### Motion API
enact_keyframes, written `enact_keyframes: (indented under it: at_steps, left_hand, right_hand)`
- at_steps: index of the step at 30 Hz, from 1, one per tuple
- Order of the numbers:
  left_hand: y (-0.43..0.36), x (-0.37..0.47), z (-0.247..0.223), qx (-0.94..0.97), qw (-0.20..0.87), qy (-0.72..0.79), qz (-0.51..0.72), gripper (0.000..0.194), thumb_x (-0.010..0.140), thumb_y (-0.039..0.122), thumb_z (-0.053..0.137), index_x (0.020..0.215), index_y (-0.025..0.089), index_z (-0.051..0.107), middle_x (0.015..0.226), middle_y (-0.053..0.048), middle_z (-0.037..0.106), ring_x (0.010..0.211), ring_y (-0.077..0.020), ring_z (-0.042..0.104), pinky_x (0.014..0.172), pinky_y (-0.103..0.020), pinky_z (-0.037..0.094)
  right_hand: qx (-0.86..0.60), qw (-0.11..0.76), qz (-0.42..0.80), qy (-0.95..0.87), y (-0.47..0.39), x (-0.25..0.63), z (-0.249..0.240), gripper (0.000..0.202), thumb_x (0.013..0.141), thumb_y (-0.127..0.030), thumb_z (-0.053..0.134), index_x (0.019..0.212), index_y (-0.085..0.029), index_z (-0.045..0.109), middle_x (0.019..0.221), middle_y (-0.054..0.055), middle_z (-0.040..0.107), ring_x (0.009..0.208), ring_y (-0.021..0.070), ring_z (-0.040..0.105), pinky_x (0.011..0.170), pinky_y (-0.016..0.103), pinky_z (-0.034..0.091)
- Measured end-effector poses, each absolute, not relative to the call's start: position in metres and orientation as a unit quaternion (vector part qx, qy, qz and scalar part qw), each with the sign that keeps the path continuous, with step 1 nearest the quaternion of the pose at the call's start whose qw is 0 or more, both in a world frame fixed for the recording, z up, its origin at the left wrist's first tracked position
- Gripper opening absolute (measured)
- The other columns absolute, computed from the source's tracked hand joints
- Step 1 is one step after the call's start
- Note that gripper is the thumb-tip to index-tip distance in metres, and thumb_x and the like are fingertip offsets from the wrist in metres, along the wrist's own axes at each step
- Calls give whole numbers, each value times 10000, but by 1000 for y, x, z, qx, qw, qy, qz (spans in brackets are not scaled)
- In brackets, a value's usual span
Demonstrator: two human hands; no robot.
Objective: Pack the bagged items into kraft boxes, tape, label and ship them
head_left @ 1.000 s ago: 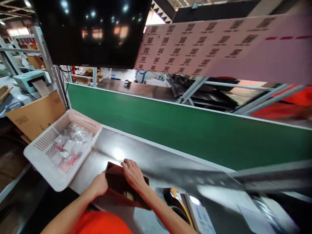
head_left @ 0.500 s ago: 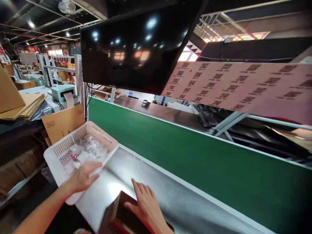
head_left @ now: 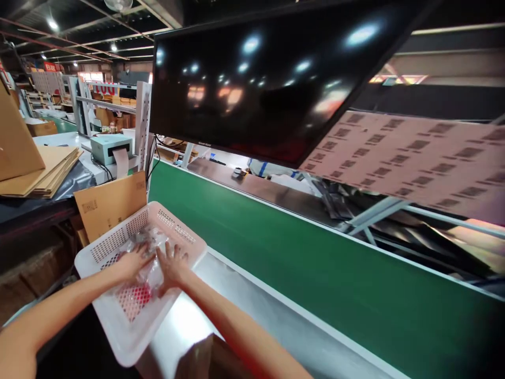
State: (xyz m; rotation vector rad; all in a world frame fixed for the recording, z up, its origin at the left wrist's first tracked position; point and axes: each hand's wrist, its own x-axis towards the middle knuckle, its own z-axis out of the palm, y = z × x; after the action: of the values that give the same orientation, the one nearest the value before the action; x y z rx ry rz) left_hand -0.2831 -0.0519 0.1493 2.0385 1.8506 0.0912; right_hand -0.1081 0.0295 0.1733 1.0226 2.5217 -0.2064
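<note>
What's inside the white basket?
Clear plastic packets lie in the basket. The left hand and right hand are among them, so what's under the hands can't be seen.

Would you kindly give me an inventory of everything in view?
Basket: one, pale pink-white, on the worktop's left
Packets: several, uncountable, clear and whitish, in the basket
Box: one, brown, bottom centre
Worktop: one, silver, before the belt
Belt: one, green, beyond the worktop
Screen: one, black, above the belt
Code sheet: one, pinkish, right of the screen
Cardboard panel: one, tan, behind the basket
Printer: one, pale teal, left background
Flat cardboard: stack, tan, far left
Left hand: one, bare, in the basket
Right hand: one, bare, beside it
</note>
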Motion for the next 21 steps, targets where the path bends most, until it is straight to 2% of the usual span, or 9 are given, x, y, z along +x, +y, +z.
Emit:
enact_keyframes:
  at_steps: [2, 4, 7, 10, 12, 13, 15, 17, 21]
  left_hand:
    - [-53, -296, 151, 746, 181, 641, 21, 1036, 649, 124, 886, 1590, 265, 476, 1705, -191, 317, 1541, -444, 327, 1208, -552, 398]
    - [-57, -307, 152, 755, 173, 632, 16, 921, 688, 62, 814, 1541, 259, 525, 1667, -170, 380, 1517, -413, 365, 1169, -519, 448]
    - [-60, -314, 149, 762, 180, 621, -10, 892, 676, 94, 829, 1501, 276, 546, 1637, -154, 418, 1495, -419, 382, 1114, -562, 491]
    - [-56, -310, 141, 753, 181, 630, -60, 1070, 659, 239, 890, 1610, 292, 402, 1740, -196, 219, 1543, -477, 293, 1090, -676, 475]
    - [-51, -303, 136, 743, 178, 639, -88, 1280, 611, 282, 927, 1688, 299, 235, 1776, -207, 49, 1575, -531, 182, 1080, -745, 444]
    - [-49, -300, 135, 741, 177, 641, -95, 1350, 590, 287, 940, 1704, 303, 178, 1778, -205, 23, 1577, -552, 146, 1071, -762, 440]
    - [-44, -296, 135, 744, 175, 639, -93, 1344, 602, 270, 932, 1707, 318, 169, 1775, -201, 79, 1568, -562, 160, 1039, -746, 478]
    - [-42, -295, 138, 746, 174, 638, -76, 1258, 633, 212, 902, 1692, 332, 235, 1747, -202, 200, 1532, -532, 277, 1001, -674, 543]
    - [-39, -300, 147, 745, 157, 646, -54, 1040, 636, 85, 829, 1584, 276, 444, 1643, -186, 393, 1449, -428, 440, 1035, -543, 565]
  right_hand:
    - [360, 206, -38, 909, 34, -121, 156, 1658, 366, -358, 1070, 1718, -226, 120, 1749, 270, -43, 1508, 705, -34, 1041, 949, 129]
    - [344, 189, -18, 920, 43, -125, 149, 1633, 371, -288, 1065, 1716, -271, 139, 1755, 244, -58, 1518, 689, -52, 1054, 945, 117]
    - [312, 200, -24, 928, 66, -124, 153, 1562, 450, -267, 1043, 1706, -370, 121, 1771, 208, -66, 1548, 642, 78, 1057, 892, 292]
    - [273, 178, -32, 945, 86, -119, 159, 1345, 602, -243, 968, 1681, -403, 180, 1779, 209, 26, 1465, 577, 361, 953, 744, 529]
    - [264, 152, -38, 952, 92, -116, 161, 1095, 729, -200, 856, 1642, -407, 288, 1773, 197, 102, 1364, 510, 509, 886, 636, 598]
    - [267, 146, -43, 952, 94, -115, 161, 957, 794, -181, 781, 1615, -407, 344, 1767, 187, 142, 1316, 475, 563, 868, 595, 610]
    - [277, 132, -54, 950, 95, -114, 162, 697, 901, -153, 622, 1542, -383, 469, 1732, 173, 257, 1235, 416, 635, 864, 545, 608]
    - [290, 116, -66, 948, 95, -114, 163, 518, 955, -135, 511, 1430, -321, 598, 1652, 174, 402, 1168, 370, 674, 873, 505, 595]
    - [325, 59, -106, 938, 101, -114, 167, 358, 928, -67, 458, 1115, -167, 746, 1360, 172, 655, 1084, 292, 691, 878, 379, 545]
